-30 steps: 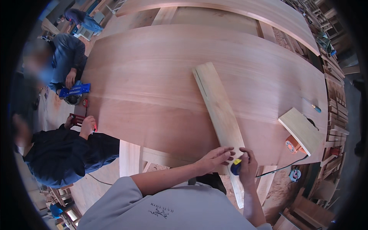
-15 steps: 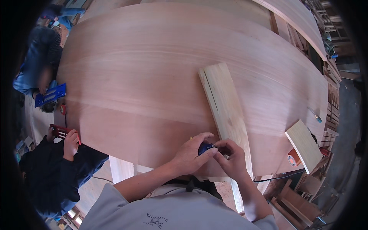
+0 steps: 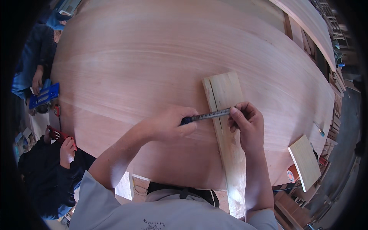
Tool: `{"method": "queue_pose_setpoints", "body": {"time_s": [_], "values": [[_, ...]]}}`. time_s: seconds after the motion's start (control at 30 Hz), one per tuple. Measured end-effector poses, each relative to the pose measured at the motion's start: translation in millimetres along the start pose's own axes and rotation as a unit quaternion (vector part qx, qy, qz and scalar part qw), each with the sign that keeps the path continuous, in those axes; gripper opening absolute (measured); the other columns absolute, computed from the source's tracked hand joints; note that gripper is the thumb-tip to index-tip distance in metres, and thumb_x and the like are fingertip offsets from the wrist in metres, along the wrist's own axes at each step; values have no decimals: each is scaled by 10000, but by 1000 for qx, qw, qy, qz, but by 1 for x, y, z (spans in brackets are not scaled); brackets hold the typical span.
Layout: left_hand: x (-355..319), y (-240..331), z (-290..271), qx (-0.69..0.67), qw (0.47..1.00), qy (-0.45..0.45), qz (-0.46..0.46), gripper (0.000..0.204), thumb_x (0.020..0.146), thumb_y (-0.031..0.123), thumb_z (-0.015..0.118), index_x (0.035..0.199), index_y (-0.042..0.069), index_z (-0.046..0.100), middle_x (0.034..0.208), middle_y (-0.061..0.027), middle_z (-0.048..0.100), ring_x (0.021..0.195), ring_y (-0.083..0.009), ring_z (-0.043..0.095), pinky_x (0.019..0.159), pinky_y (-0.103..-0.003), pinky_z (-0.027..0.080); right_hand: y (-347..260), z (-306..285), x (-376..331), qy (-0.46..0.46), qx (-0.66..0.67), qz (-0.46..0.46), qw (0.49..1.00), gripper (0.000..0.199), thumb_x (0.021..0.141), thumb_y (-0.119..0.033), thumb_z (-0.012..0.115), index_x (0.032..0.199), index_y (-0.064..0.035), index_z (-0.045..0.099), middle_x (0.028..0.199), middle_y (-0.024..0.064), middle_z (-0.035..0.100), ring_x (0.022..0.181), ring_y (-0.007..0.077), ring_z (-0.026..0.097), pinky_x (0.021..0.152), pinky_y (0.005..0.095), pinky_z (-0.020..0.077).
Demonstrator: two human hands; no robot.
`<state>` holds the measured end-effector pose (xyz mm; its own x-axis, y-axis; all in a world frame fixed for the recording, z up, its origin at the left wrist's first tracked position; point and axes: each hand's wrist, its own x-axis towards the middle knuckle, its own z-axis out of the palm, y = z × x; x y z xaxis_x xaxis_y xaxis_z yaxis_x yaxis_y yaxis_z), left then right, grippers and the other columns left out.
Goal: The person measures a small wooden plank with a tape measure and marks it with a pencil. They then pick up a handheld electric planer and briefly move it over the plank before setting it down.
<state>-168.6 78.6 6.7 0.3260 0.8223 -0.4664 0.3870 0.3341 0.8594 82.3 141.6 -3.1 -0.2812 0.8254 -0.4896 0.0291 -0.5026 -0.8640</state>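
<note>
In my left hand (image 3: 177, 123) is the dark blue case of a tape measure (image 3: 186, 120), mostly covered by my fingers. A short length of its blade (image 3: 212, 115) is pulled out to the right. My right hand (image 3: 248, 122) pinches the free end of the blade between thumb and fingers. The blade spans above a pale wooden plank (image 3: 229, 153), which has a dark lengthwise groove near its left edge. That plank lies lengthwise on a wide plywood sheet (image 3: 142, 73), its near end reaching past the sheet's front edge.
At right, a small board (image 3: 305, 163) leans over an orange round object (image 3: 292, 173), near a screwdriver (image 3: 320, 131). On the left, one person holds a red slotted tool (image 3: 61, 137); another person is beside a blue slotted plate (image 3: 45, 96). A red tape measure (image 3: 57, 110) lies near them.
My hands have moved apart and away from my body, drawing the blade out of the tape measure. My left hand went left, my right hand right, over the plank.
</note>
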Motion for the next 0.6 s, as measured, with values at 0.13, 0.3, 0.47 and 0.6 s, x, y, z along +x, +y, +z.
{"method": "queue_pose_setpoints", "body": {"time_s": [0.13,0.3,0.47,0.6], "values": [[21,-8,-23,28,995,-48,-82,274,932,280,673,944,13,731,768,-50,693,734,-146,645,673,-333,515,-2,6,19,29,-49,-11,998,162,980,-164,699,922,-36,618,780,26,644,597,71,593,503,212,462],[44,-15,-44,16,988,-80,-132,292,939,276,662,895,2,755,809,-58,732,766,-141,669,721,-313,537,-3,15,40,75,-119,-55,989,212,964,-194,721,905,-17,622,759,13,634,599,58,580,497,221,452],[59,-2,-59,-1,993,-60,-102,263,929,245,659,884,11,771,754,-55,712,745,-136,666,728,-318,542,-5,22,55,139,-234,-90,958,222,969,-189,717,878,-5,634,736,0,621,619,41,540,559,230,449],[66,-11,-62,-19,998,-35,-55,238,904,232,655,837,35,773,740,-81,699,730,-169,647,693,-348,526,-3,24,61,152,-242,-99,953,171,967,-156,717,935,0,654,741,-1,623,663,44,550,614,225,454]]}}
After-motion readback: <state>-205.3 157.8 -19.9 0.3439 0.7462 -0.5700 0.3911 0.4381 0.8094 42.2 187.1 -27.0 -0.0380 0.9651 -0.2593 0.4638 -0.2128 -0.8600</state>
